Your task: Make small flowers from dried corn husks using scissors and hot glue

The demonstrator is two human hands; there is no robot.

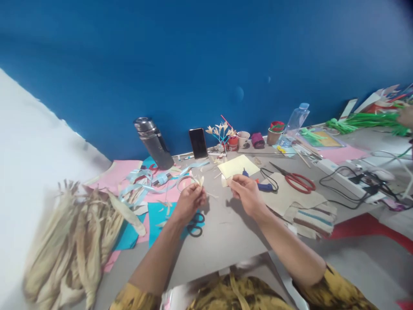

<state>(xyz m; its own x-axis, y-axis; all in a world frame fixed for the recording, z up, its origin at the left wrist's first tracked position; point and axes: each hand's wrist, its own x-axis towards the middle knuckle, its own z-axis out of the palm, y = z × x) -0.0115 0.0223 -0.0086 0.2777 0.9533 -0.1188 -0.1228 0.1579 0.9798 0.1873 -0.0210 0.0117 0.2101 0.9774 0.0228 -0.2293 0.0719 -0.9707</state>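
Near the middle of the table, my left hand (192, 199) is closed in a pinch on a small pale flower (201, 181) with a thin stem. My right hand (245, 193) pinches a small cream petal piece (224, 181), held apart from the flower. Black-handled scissors (195, 224) lie beside my left wrist on blue paper (156, 217). A blue glue gun (265, 187) lies just behind my right hand, near a yellow paper sheet (238, 166).
Dried corn husks (87, 241) fill the left side. A flask (155, 144), phone (198, 143) and flower bunch (221, 131) stand along the wall. Red scissors (300, 182), folded cloth (312, 217) and a power strip (342, 178) lie right. Another person's hand (405, 116) shows far right.
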